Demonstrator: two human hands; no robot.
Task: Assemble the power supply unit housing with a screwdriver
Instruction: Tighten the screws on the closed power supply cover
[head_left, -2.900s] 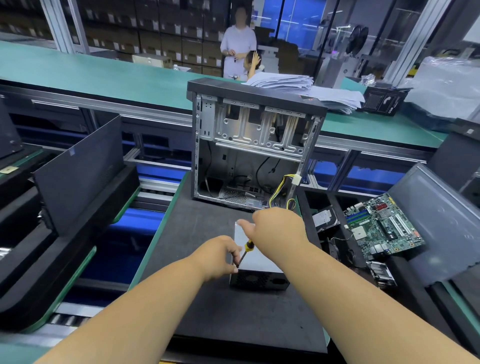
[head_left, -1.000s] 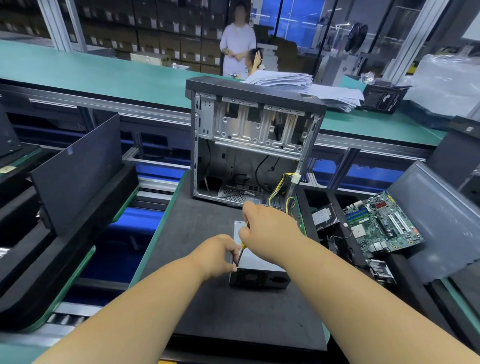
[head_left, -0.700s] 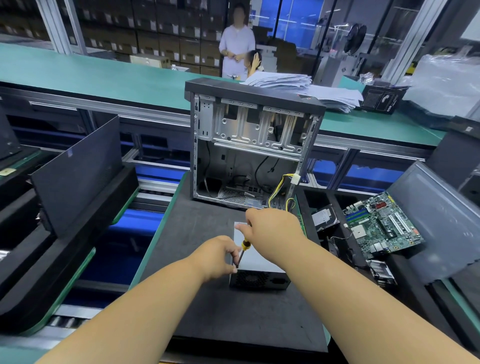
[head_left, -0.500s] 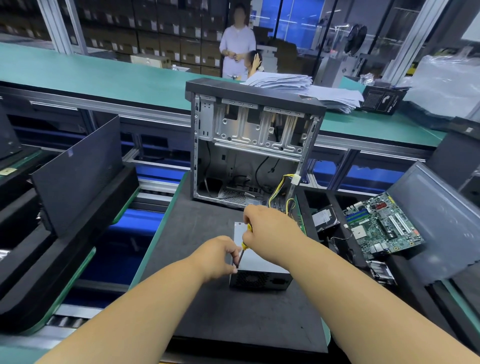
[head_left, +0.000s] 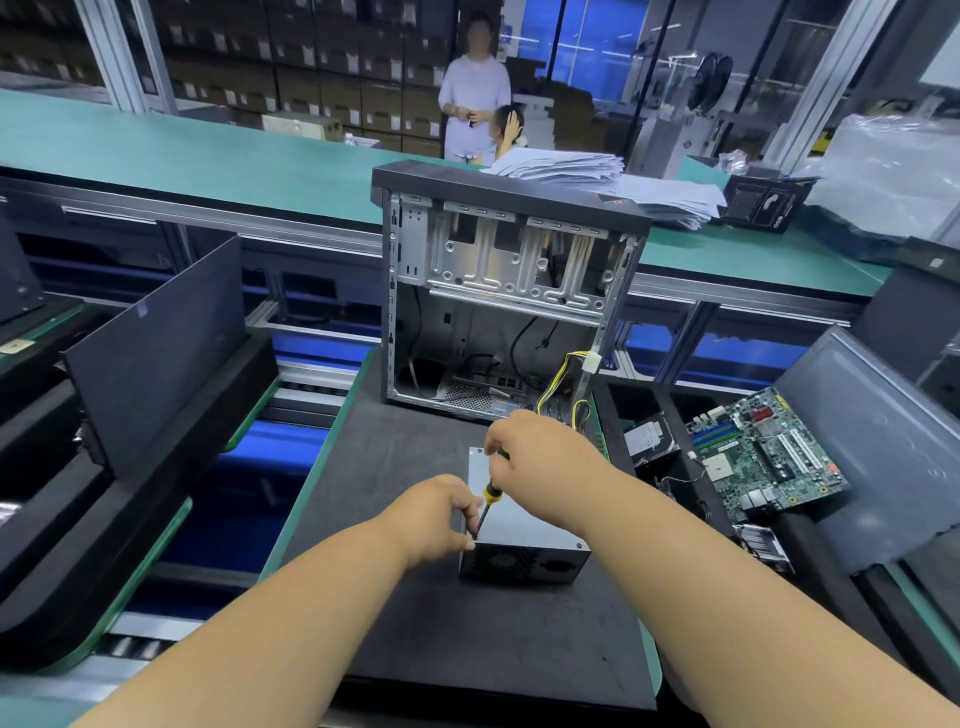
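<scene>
Fig.: fastening of a screw at the near-left top corner of the power supply unit (head_left: 524, 519), which lies flat on the dark mat (head_left: 415, 623), just in front of the open PC case (head_left: 498, 306); all positions are given rel. to the PSU.

The screwdriver (head_left: 485, 506) is held tilted, tip down on the PSU's near-left corner, handle up toward the case. The right hand (head_left: 540, 462) is clamped round the handle from above, so that downward pressure and turning can be applied together. The left hand (head_left: 441, 519) is set against the PSU's left side, fingers curled in by the shaft; the shaft appears to be pinched and guided near the tip, though the contact is too small to be confirmed. By this hold the tip is prob. kept from slipping off the screw head, and the PSU is braced against sliding.

Edges & room: the PSU is placed well inside the mat, w/ bare mat left of it and nearer to the person. Right of the PSU the mat edge is close; beyond it a tray w/ a motherboard (head_left: 763, 457) is seen. Behind the PSU, yellow cables (head_left: 558, 382) are run to the case, so rearward room is limited. A second screw is visible at the near-right corner.
</scene>
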